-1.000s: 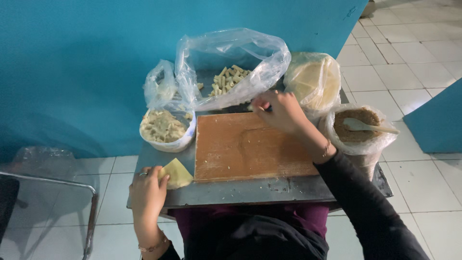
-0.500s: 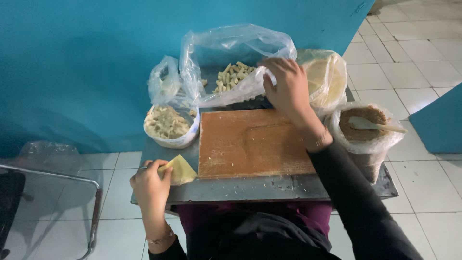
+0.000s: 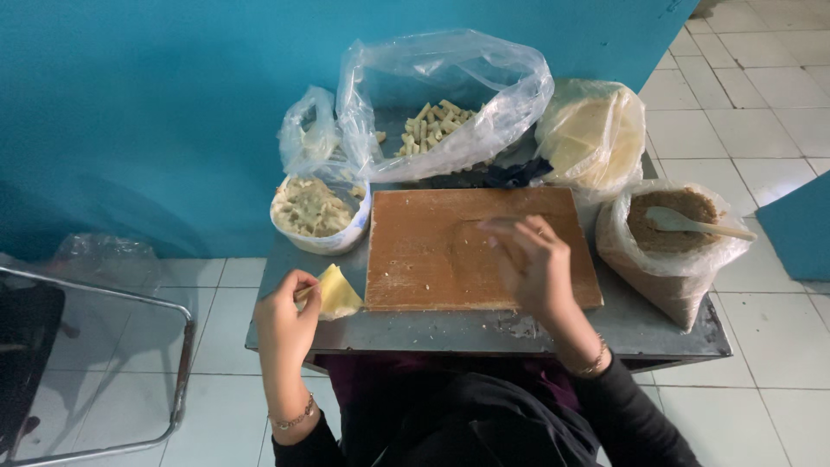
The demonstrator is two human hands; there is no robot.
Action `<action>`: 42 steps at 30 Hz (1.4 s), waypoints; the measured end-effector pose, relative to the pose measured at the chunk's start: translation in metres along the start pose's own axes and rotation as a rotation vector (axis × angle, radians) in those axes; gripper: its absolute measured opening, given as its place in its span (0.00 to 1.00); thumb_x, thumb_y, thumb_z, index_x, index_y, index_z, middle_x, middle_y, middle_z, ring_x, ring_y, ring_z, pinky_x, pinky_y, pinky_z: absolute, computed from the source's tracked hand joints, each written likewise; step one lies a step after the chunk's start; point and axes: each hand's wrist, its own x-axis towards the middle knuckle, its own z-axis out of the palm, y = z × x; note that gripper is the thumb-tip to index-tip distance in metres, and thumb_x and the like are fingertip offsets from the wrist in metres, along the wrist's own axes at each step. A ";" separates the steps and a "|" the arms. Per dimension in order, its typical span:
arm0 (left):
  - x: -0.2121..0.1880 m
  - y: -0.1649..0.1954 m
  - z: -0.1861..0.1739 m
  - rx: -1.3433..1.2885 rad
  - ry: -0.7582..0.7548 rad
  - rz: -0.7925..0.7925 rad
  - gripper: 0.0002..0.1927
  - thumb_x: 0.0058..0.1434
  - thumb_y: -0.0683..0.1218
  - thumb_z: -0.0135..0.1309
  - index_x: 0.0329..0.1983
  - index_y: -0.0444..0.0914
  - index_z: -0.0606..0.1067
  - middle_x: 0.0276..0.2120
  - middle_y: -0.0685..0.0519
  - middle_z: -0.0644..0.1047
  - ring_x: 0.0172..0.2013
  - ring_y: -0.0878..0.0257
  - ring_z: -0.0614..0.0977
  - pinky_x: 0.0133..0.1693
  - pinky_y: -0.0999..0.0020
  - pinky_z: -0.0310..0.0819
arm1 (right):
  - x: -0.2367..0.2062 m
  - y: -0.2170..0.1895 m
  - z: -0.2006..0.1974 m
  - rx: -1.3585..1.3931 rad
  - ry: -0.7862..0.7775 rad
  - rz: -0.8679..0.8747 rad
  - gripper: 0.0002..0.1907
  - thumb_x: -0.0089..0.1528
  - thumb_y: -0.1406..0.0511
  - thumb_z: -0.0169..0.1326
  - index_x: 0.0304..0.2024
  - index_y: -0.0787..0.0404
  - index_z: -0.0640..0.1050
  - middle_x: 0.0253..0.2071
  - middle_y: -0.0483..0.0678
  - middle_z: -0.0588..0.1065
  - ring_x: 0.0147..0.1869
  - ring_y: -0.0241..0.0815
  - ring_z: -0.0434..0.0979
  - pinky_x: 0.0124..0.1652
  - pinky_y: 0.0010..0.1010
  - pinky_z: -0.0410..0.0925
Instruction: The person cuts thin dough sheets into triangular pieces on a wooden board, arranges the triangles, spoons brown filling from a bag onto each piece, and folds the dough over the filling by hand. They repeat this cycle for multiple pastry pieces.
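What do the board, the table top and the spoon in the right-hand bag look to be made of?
The board looks like unfinished wood: matte reddish-brown, with crumbs and pale scuffs. The table top seems to be sheet metal: grey, dull sheen, thin folded edge. The spoon is pale and smooth, probably plastic, though light wood cannot be ruled out. The bag around it is thin clear plastic, creased and glossy.

Left hand (image 3: 287,316): pinches a folded yellow wrapper (image 3: 335,294) at the worktop's (image 3: 640,324) near left edge.
Right hand (image 3: 529,259): fingers spread, over the wooden board (image 3: 432,251); holds nothing that shows.
Bowl (image 3: 322,216): pale filling, left of the board.
Clear bag (image 3: 441,104): small rolled pieces inside, behind the board.
Wrapper stack (image 3: 588,134): bagged, far right corner.
Brown crumbs bag (image 3: 666,251): spoon (image 3: 692,224) resting in it.
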 end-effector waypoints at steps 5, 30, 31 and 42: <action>-0.006 0.011 -0.011 -0.092 0.021 0.086 0.04 0.62 0.40 0.58 0.37 0.35 0.75 0.30 0.50 0.81 0.32 0.63 0.82 0.31 0.71 0.73 | -0.014 -0.028 0.037 0.182 -0.112 -0.026 0.12 0.59 0.74 0.60 0.45 0.62 0.82 0.47 0.49 0.82 0.49 0.46 0.82 0.50 0.33 0.73; -0.058 0.080 0.064 -1.161 -0.239 -0.076 0.09 0.61 0.33 0.62 0.43 0.30 0.77 0.41 0.51 0.78 0.43 0.67 0.80 0.47 0.73 0.75 | -0.035 -0.065 0.029 0.443 -0.026 0.070 0.14 0.52 0.72 0.69 0.41 0.64 0.83 0.47 0.50 0.82 0.50 0.41 0.85 0.45 0.28 0.77; -0.060 0.078 0.065 -1.177 -0.242 -0.091 0.08 0.61 0.33 0.62 0.43 0.30 0.77 0.40 0.52 0.78 0.42 0.67 0.81 0.46 0.73 0.76 | -0.036 -0.066 0.027 0.416 -0.032 0.058 0.15 0.51 0.72 0.70 0.40 0.63 0.84 0.46 0.49 0.82 0.48 0.41 0.85 0.45 0.27 0.77; -0.063 0.084 0.058 -1.133 -0.253 -0.048 0.05 0.62 0.32 0.60 0.40 0.29 0.77 0.39 0.52 0.77 0.40 0.68 0.80 0.44 0.74 0.75 | -0.036 -0.069 0.018 0.422 -0.068 0.050 0.14 0.50 0.71 0.69 0.40 0.62 0.86 0.43 0.48 0.83 0.44 0.40 0.84 0.43 0.28 0.76</action>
